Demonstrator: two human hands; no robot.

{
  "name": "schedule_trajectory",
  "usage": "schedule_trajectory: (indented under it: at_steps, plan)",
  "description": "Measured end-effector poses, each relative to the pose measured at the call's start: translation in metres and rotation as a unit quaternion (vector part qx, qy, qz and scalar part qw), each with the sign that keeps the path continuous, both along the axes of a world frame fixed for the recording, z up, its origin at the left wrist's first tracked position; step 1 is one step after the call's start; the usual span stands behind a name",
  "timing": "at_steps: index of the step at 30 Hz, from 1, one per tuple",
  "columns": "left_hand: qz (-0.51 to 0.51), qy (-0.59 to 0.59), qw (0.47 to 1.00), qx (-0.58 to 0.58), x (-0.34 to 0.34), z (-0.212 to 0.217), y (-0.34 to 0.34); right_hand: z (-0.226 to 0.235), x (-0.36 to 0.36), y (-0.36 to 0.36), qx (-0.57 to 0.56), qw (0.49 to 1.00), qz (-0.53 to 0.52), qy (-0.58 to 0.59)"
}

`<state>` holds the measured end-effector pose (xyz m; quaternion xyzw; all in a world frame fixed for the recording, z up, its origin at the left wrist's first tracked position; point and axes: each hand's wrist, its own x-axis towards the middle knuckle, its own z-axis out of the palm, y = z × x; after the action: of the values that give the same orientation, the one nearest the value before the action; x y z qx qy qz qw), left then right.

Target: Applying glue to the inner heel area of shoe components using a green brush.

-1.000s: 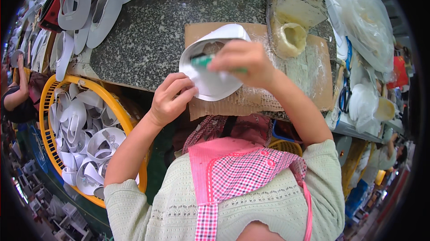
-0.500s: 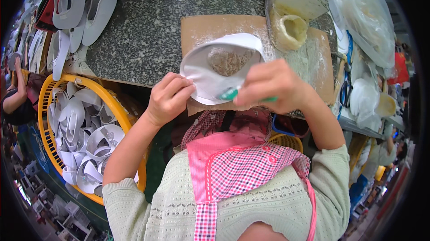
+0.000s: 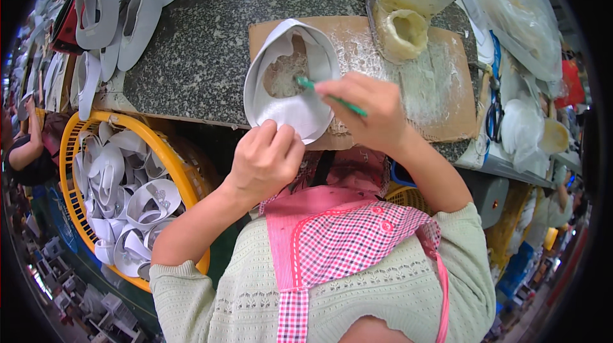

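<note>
A shoe-making workshop is showing here: white shoe uppers (image 3: 115, 17) are piling on a speckled stone bench (image 3: 204, 43), more filling a yellow plastic basket (image 3: 70, 151).

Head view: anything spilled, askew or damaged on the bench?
The cardboard sheet under the work is smeared with whitish residue around the crusted glue pot, and its near edge overhangs the stone bench. The white shoe upper, held by the left hand and brushed by the right hand, looks intact.
</note>
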<state>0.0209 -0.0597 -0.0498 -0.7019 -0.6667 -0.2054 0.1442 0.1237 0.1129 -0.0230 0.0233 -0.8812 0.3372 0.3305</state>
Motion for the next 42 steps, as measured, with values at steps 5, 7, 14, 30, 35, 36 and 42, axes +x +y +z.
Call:
schedule_trajectory:
  at_steps: [5, 7, 14, 30, 35, 36, 42]
  plan:
    - [0.017, -0.021, 0.998, -0.063, -0.009, 0.020, -0.005, 0.038, 0.039, -0.002, -0.196, 0.965, 0.085, -0.149]
    - [0.005, -0.256, 0.967, 0.002, -0.035, 0.050, 0.001, 0.046, 0.053, 0.003, -0.389, 0.913, 0.008, -0.120]
    - [-0.008, -0.628, 0.709, 0.320, -0.202, 0.191, 0.056, 0.017, 0.067, 0.007, -0.525, 0.843, -0.064, -0.096]
    - [0.174, -0.705, 0.558, 0.402, -0.339, 0.100, 0.073, 0.002, 0.054, 0.013, -0.516, 0.847, -0.104, -0.077]
    - [0.217, -0.671, 0.685, 0.183, -0.278, 0.147, 0.001, -0.005, 0.042, 0.007, -0.490, 0.863, -0.080, -0.093]
    - [0.234, -0.629, 0.732, 0.115, -0.261, 0.151, -0.017, -0.006, 0.044, 0.005, -0.477, 0.871, -0.086, -0.083]
    - [0.545, -0.223, 0.803, -0.095, -0.229, 0.092, -0.204, -0.030, 0.064, 0.027, -0.517, 0.853, -0.064, -0.022]
